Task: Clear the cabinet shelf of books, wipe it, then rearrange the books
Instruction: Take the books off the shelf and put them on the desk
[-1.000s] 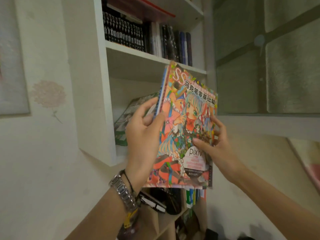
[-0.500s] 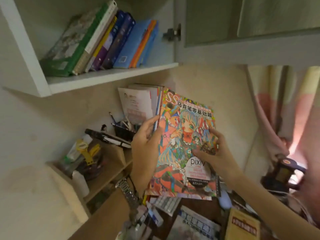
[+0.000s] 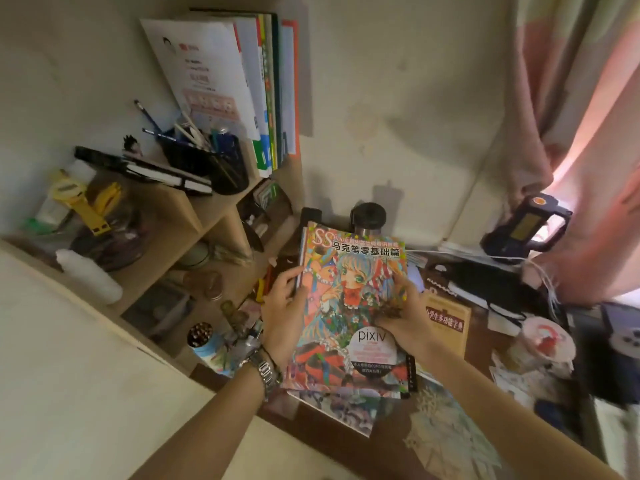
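Note:
A stack of colourful manga-style art books [image 3: 353, 306], the top cover reading "pixiv", is held low over the cluttered desk. My left hand [image 3: 282, 313] grips the stack's left edge, thumb on the cover, a metal watch on the wrist. My right hand [image 3: 403, 313] holds the right edge, fingers curled onto the cover. Under the stack lies another illustrated book [image 3: 332, 407] on the desk. The cabinet shelf is out of view.
A small wooden desk rack [image 3: 180, 216] at left carries upright folders [image 3: 263, 95], a pen cup [image 3: 211, 161] and notebooks. A black flask [image 3: 369, 216] stands behind the stack. A tan dictionary [image 3: 448, 323], a dark lantern [image 3: 523, 230] and a curtain [image 3: 581, 116] sit to the right.
The view dropped from the wall cabinet to the desk. Both hands carried the book stack down from shelf height to just above the desk.

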A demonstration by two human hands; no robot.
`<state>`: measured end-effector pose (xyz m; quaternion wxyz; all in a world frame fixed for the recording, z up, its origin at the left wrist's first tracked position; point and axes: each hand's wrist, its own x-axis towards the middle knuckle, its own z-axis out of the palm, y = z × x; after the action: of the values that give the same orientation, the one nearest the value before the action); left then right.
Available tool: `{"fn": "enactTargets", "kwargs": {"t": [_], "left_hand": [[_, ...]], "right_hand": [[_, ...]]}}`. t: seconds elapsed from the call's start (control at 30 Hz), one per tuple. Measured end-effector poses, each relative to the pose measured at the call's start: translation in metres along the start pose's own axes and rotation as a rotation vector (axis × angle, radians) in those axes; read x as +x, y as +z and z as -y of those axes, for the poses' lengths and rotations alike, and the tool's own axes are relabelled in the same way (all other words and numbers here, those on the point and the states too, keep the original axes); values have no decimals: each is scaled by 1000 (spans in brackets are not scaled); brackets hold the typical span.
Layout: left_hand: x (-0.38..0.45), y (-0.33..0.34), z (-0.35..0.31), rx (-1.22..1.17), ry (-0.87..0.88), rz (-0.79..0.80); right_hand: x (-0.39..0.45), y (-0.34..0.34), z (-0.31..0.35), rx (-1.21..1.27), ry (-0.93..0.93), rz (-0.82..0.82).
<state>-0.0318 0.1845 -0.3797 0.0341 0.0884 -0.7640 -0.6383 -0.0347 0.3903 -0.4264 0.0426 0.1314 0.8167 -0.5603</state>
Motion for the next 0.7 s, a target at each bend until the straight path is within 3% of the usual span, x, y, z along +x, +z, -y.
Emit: {"fn": "enactTargets", "kwargs": {"t": [0.33, 0.5, 0.7], "left_hand": [[16, 19, 108, 312, -203, 135], [36, 27, 148, 393, -280, 224], [55, 40, 165, 465, -343, 284]], "right_hand": [[20, 51, -174, 34, 316, 121], [-6, 54, -137, 26, 422, 89], [-1, 60, -148, 52, 489, 127]]}}
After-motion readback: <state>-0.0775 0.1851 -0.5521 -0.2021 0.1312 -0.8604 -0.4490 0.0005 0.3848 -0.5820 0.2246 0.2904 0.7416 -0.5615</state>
